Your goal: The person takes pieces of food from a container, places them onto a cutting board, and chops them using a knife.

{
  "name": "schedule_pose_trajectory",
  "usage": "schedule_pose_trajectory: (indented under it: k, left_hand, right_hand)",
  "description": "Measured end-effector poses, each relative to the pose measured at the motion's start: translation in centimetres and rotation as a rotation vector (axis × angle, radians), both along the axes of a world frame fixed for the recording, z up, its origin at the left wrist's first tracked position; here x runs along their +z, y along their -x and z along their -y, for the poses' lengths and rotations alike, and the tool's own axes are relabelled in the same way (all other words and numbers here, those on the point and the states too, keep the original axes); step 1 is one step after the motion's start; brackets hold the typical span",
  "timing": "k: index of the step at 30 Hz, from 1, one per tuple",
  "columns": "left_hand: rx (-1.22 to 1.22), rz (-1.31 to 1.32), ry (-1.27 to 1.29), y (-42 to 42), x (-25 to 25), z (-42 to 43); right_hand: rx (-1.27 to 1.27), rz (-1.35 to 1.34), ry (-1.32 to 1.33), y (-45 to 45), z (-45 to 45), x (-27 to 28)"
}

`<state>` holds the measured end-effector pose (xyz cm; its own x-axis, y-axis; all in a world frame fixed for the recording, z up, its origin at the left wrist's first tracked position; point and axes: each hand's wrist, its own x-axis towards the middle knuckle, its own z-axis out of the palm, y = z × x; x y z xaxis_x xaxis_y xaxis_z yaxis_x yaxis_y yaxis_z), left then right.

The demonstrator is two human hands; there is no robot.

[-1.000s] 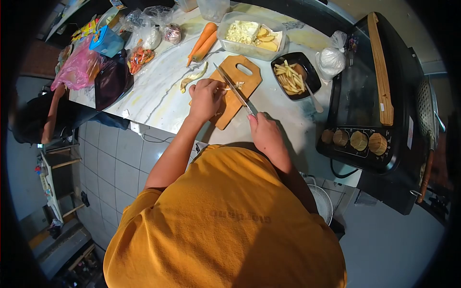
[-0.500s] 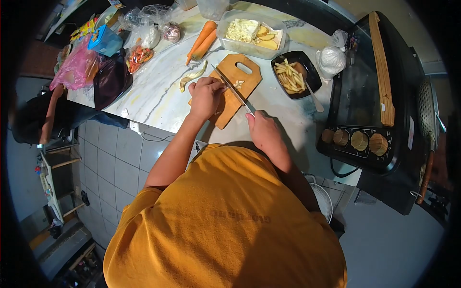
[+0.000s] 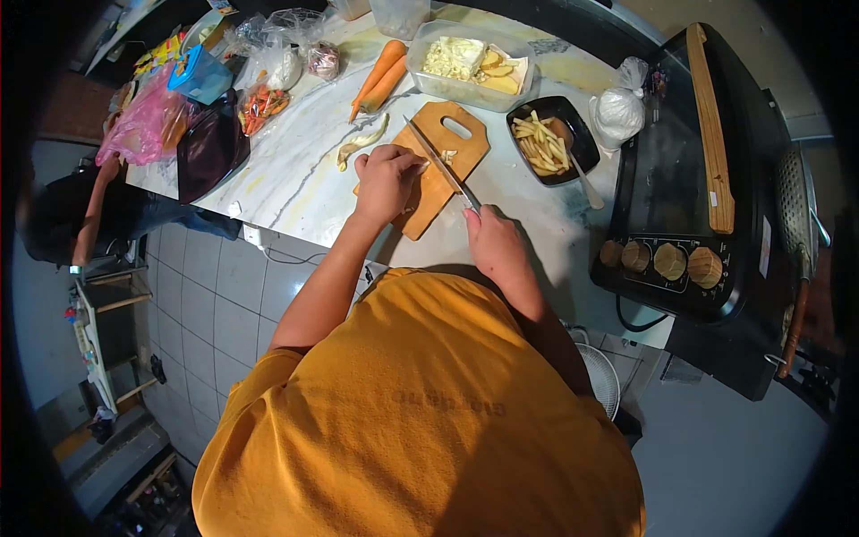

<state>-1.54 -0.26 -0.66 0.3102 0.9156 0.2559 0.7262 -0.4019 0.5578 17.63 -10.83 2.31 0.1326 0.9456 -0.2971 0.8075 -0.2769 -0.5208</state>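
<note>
My right hand (image 3: 495,242) is closed round the handle of a kitchen knife (image 3: 434,156), whose blade slants across a wooden cutting board (image 3: 472,154). Curled fingers of my left hand (image 3: 386,186) press down on the board, left of the blade. Whatever they pin is mostly hidden; a small pale bit shows by the fingertips. Small pale chopped pieces (image 3: 449,157) lie on the board, right of the blade. A limp yellowish peel-like strip (image 3: 362,143) rests on the marble counter, beyond my left hand.
Carrots (image 3: 380,80) and a plastic tub (image 3: 474,89) of chopped pale food stand behind the board. Right of it are a black bowl (image 3: 541,148) of cut sticks with a spoon, a tied bag of white powder (image 3: 617,112) and a black oven (image 3: 671,179). Someone's arm (image 3: 92,215) shows far left.
The knife has shifted slightly to the right, with its tip a little farther from my left fingers. My left hand stays in nearly the same place on the board.
</note>
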Motion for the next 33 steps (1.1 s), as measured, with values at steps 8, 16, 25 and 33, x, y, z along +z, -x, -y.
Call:
schedule_pose_trajectory:
  k: [8, 16, 25, 33]
  left_hand:
    - [0.034, 0.011, 0.033, 0.3, 0.0, 0.1]
    - [0.03, 0.011, -0.01, 0.2, -0.5, 0.0]
    - [0.021, -0.055, -0.031, 0.1, -0.5, 0.1]
    - [0.081, -0.01, -0.042, -0.3, -0.6, 0.3]
  right_hand:
    - [0.018, -0.055, -0.057, 0.2, 0.7, 0.6]
    - [0.053, -0.042, -0.058, 0.5, 0.6, 0.6]
    - [0.027, 0.019, 0.053, 1.4, -0.2, 0.7]
    - [-0.003, 0.035, 0.032, 0.6, 0.5, 0.8]
